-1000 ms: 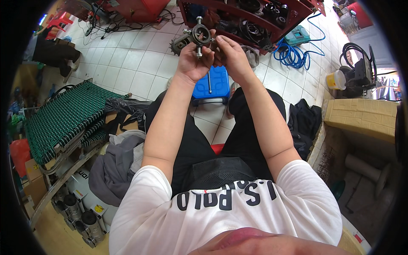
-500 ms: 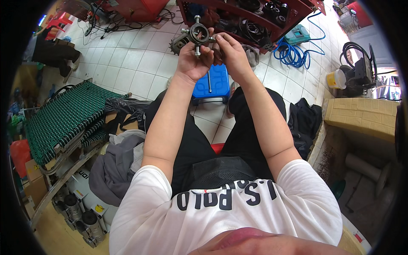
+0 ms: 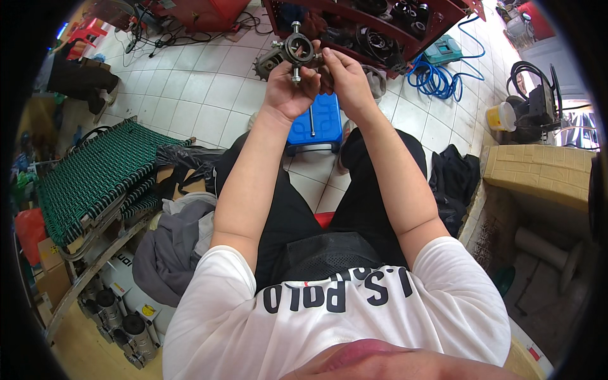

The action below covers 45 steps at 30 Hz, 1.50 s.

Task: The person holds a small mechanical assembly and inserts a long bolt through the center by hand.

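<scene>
Out in front of me, above a blue plastic stool (image 3: pixel 330 123), I hold a dark metal ring clamp (image 3: pixel 287 50) with bolts sticking out around its rim. A toothed metal part (image 3: pixel 269 64) sits beside the ring on its left; whether the two are joined I cannot tell. My left hand (image 3: pixel 286 95) is closed round the lower side of the clamp, next to its bottom bolt. At the ring's right side, my right hand (image 3: pixel 348 79) pinches the bolt there with thumb and fingers, which partly hide it. A slim metal rod (image 3: pixel 312 121) lies on the stool.
A red metal cart (image 3: pixel 437 25) with dark parts stands ahead. Right of it are a coiled blue hose (image 3: pixel 437 85) and a teal case (image 3: pixel 443 50). A green woven folding bed (image 3: pixel 107 171) lies left, near grey cloth (image 3: pixel 168 253). Another person's leg (image 3: pixel 82 79) shows far left.
The ring clamp has tilted and shifted very slightly to the right in my hands. Both hands keep their grip and nearly the same place.
</scene>
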Available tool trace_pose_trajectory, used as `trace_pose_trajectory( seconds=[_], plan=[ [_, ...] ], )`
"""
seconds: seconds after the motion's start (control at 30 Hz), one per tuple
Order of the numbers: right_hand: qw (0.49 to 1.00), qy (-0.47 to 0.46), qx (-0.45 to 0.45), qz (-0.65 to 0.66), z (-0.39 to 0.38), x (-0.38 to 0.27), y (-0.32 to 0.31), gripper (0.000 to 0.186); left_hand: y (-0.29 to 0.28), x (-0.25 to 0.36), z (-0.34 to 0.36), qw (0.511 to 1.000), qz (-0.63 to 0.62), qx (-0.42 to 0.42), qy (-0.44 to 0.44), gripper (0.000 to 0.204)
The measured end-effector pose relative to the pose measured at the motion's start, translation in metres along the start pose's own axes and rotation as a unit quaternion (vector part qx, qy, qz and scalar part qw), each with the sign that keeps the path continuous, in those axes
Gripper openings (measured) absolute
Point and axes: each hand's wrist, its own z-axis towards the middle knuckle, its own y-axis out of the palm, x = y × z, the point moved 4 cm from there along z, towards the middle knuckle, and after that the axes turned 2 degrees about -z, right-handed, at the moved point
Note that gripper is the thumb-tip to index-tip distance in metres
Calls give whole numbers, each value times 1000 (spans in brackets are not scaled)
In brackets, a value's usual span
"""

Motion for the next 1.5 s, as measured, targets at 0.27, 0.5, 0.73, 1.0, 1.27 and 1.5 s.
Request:
trace_pose_trajectory(
  seconds=[0.27, 0.5, 0.73, 1.0, 1.27, 1.5],
  plan=[
    [1000, -24, -3, -19, -1, -5, 2, 25, -3, 4, 0, 1000, 1, 11, 0, 49],
    [1000, 9, -18, -12, 0, 2, -2, 33, 5, -3, 0, 996, 61, 59, 34, 46],
    [999, 26, -25, -1, -2, 0, 2, 32, 12, 1, 1, 995, 73, 64, 31, 66],
    [999, 28, -43, 16, 1, 5, -2, 25, 9, 0, 2, 995, 77, 59, 31, 66],
    [999, 1, -31, -26, 0, -1, 0, 28, 8, 4, 4, 997, 68, 36, 31, 74],
    [999, 32, -19, -17, 0, 4, -1, 35, 1, 4, 1, 986, 138, 76, 48, 45]
  ],
)
